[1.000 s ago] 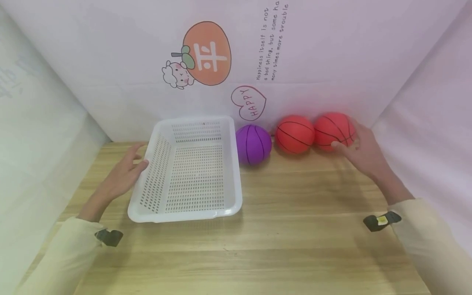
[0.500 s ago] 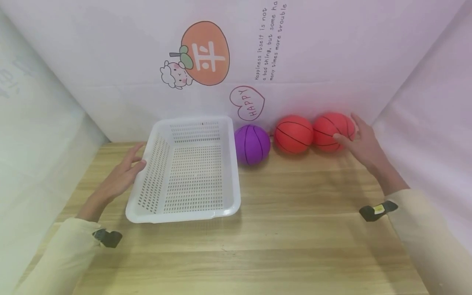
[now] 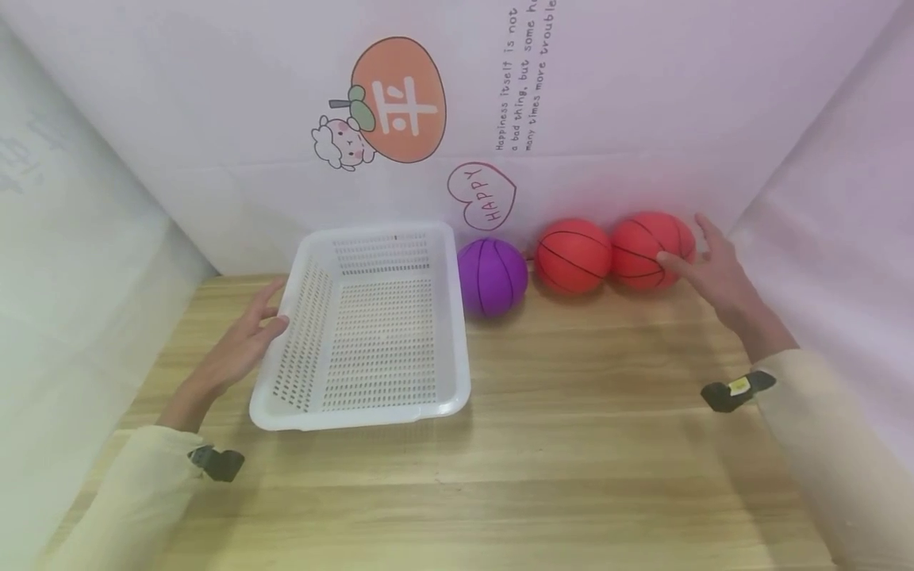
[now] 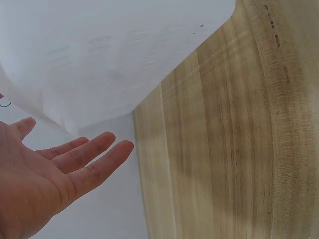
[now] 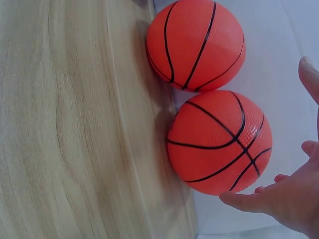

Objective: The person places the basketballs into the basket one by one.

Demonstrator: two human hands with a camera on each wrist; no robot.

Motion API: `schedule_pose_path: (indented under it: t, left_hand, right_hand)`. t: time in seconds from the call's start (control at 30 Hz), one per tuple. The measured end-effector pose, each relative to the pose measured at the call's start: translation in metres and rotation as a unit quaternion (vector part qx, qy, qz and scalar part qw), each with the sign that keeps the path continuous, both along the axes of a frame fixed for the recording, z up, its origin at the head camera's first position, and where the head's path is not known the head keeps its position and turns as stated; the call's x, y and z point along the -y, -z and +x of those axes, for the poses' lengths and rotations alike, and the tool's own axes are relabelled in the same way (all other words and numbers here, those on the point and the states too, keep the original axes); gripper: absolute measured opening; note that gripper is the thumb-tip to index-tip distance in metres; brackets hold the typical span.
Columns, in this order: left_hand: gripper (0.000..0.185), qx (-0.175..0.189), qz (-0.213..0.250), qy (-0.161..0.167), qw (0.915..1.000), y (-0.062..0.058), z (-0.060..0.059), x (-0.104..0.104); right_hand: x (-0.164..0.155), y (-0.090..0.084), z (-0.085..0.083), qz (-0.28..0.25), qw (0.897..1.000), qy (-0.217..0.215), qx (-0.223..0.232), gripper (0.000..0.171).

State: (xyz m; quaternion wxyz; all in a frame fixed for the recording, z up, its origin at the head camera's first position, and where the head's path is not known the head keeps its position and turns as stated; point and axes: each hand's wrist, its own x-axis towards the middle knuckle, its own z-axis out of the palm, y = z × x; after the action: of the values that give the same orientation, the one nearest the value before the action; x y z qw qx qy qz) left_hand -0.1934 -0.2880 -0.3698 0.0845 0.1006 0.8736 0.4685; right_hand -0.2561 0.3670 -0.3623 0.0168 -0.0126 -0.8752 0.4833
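Observation:
A white perforated plastic basket (image 3: 382,341) stands on the left of the table. Beside its left wall is my left hand (image 3: 239,342), fingers extended; in the left wrist view the hand (image 4: 55,179) is spread and holds nothing. Farther right, a purple ball (image 3: 493,277) sits close against the basket's right side. Two red balls with black basketball lines follow: one red ball (image 3: 574,256) and, touching it, the rightmost red ball (image 3: 651,250). My right hand (image 3: 721,277) is at that ball's right side with thumb and fingers apart, gripping nothing; its touch on the ball cannot be made out.
The wooden table (image 3: 557,468) runs up to a white cloth backdrop (image 3: 614,103) with printed drawings and words. Cloth walls (image 3: 842,262) close off both sides. The balls are lined up along the back edge. Dark wrist cameras (image 3: 739,390) sit at both sleeves.
My right hand has loosened from the rightmost red ball and drawn back slightly to the right, its fingers spreading. The left hand stays beside the basket. Basket and balls keep their places.

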Motion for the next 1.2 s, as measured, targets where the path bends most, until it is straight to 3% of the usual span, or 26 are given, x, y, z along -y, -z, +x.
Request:
schedule_pose_path:
  t: [0.33,0.5,0.8,1.2]
  left_hand:
    - [0.063,0.011,0.022,0.014,0.9996,0.003,-0.001,0.004]
    - [0.063,0.025,0.045,0.027,0.9983,0.002,0.001,0.007]
    - [0.063,0.051,0.071,0.013,0.9961,0.005,-0.003,0.003]
    - [0.06,0.065,0.096,0.014,0.9932,0.005,-0.005,0.005]
  right_hand:
    - [-0.011,0.002,-0.013,-0.037,0.998,-0.007,0.049,0.102]
    - [-0.015,0.005,-0.018,-0.077,0.996,-0.003,0.054,0.103]
    - [-0.023,0.013,-0.021,-0.063,0.996,0.004,0.065,0.105]
    - [-0.036,0.028,-0.028,-0.099,0.994,0.008,0.055,0.1]
